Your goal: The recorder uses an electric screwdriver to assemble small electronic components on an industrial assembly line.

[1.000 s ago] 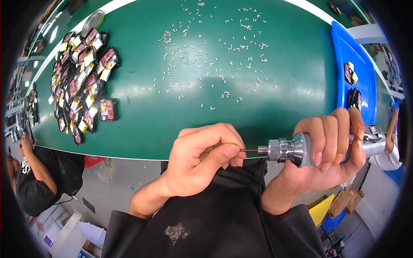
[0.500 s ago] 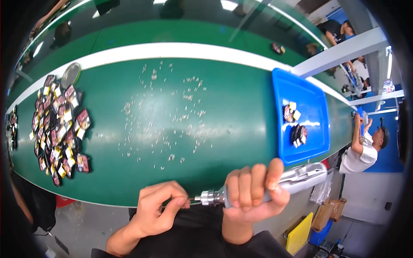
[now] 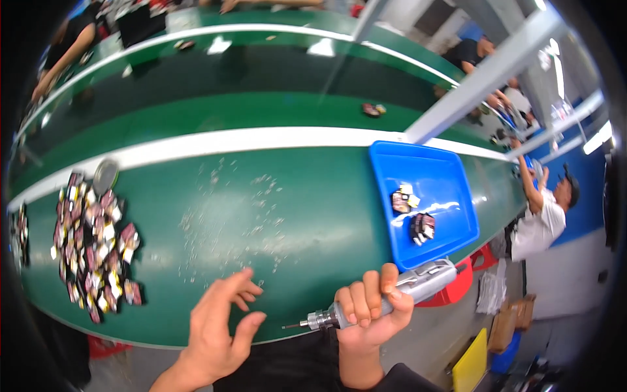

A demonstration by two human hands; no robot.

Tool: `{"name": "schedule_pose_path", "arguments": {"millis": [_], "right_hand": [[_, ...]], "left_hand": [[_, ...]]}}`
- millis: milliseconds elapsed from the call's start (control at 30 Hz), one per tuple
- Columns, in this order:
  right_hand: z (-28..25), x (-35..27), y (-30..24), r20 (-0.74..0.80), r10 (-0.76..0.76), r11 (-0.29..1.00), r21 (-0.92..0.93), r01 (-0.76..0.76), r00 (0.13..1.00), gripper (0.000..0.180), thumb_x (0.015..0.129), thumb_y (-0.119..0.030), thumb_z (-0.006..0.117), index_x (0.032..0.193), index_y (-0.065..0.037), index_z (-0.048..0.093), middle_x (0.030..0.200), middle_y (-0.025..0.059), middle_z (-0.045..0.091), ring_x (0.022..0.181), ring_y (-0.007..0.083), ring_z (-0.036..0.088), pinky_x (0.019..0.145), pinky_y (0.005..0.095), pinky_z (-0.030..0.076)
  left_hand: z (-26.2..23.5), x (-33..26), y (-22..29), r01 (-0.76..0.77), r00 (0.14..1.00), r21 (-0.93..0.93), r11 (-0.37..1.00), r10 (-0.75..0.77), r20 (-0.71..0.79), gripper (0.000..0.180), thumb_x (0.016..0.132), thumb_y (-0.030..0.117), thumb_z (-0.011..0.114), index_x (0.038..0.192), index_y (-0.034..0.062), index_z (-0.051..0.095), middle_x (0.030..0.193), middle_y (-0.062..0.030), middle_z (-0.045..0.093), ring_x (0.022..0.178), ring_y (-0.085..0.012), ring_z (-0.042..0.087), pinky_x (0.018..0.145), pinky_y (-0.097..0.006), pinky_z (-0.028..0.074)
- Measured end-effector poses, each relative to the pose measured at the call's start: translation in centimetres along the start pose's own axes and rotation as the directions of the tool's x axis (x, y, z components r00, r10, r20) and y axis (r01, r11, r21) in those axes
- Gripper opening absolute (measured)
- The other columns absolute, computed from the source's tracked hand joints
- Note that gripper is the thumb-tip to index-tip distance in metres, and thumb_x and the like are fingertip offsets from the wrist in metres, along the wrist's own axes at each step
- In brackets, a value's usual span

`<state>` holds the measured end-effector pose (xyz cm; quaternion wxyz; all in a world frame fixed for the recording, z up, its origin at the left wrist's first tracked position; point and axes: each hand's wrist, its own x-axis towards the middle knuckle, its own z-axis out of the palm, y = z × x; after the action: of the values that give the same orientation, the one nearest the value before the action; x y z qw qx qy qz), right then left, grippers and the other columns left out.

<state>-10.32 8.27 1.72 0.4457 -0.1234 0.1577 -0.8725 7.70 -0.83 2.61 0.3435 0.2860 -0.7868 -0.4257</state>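
Observation:
My right hand (image 3: pixel 372 310) is wrapped round a silver-grey power screwdriver (image 3: pixel 426 279), whose thin bit points left over the table's near edge. A tiny piece may sit at the bit's tip, too small to make out. Left of the tip, my left hand (image 3: pixel 219 320) is open, its fingers apart and nothing visible in it. Its fingertips are close to many tiny silvery pieces (image 3: pixel 261 209) scattered over the green table (image 3: pixel 326 215).
A heap of small dark packs (image 3: pixel 95 242) with white and yellow labels lies at left, beside a round dish (image 3: pixel 106 175). The blue tray (image 3: pixel 444 173) at right holds a few similar packs (image 3: pixel 422 228). Beyond it rises a grey post (image 3: pixel 483 78); a person in white (image 3: pixel 539 228) works at right.
My left hand has come away from the screwdriver's tip, moved left and opened. My right hand still grips the screwdriver, slightly further left in the picture. The view has shifted to show more beyond the table.

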Motion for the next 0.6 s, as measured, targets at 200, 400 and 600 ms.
{"name": "schedule_pose_path", "arguments": {"millis": [200,400,600], "right_hand": [[-3.7,-0.7,-1.8,-0.161,0.019,0.996,-0.085,-0.033,0.987,0.015,0.083,-0.02,0.05,0.089,-0.007,0.053,0.056,0.0016,0.038,0.045,0.013,0.035,0.051,0.0305,0.034],[-4.7,-1.1,-0.8,-0.111,0.166,0.986,0.035,-0.163,0.98,0.017,0.084,-0.023,0.052,0.088,-0.007,0.055,0.058,0.0021,0.039,0.05,0.0154,0.038,0.056,0.0315,0.034],[-4.5,-1.5,-1.7,-0.097,0.185,0.978,0.112,-0.174,0.978,0.015,0.089,-0.021,0.054,0.095,-0.008,0.056,0.062,0.004,0.041,0.049,0.0157,0.039,0.051,0.0297,0.037]], "left_hand": [[3.6,15.1,-0.9,-0.316,0.945,0.235,0.919,0.282,0.167,0.041,0.086,0.001,0.058,0.125,0.0002,0.046,0.09,-0.0154,0.06,0.084,-0.0326,0.059,0.076,-0.038,0.048],[11.1,28.2,-5.8,-0.265,0.964,0.4,0.877,0.236,0.12,0.035,0.087,0.01,0.059,0.119,-0.0001,0.048,0.096,-0.0174,0.058,0.094,-0.0345,0.057,0.08,-0.044,0.047],[19.7,34.0,-6.2,-0.244,0.968,0.553,0.796,0.163,0.192,0.036,0.085,0.022,0.064,0.11,-0.0001,0.052,0.102,-0.0226,0.055,0.099,-0.0381,0.056,0.08,-0.046,0.051]]}}
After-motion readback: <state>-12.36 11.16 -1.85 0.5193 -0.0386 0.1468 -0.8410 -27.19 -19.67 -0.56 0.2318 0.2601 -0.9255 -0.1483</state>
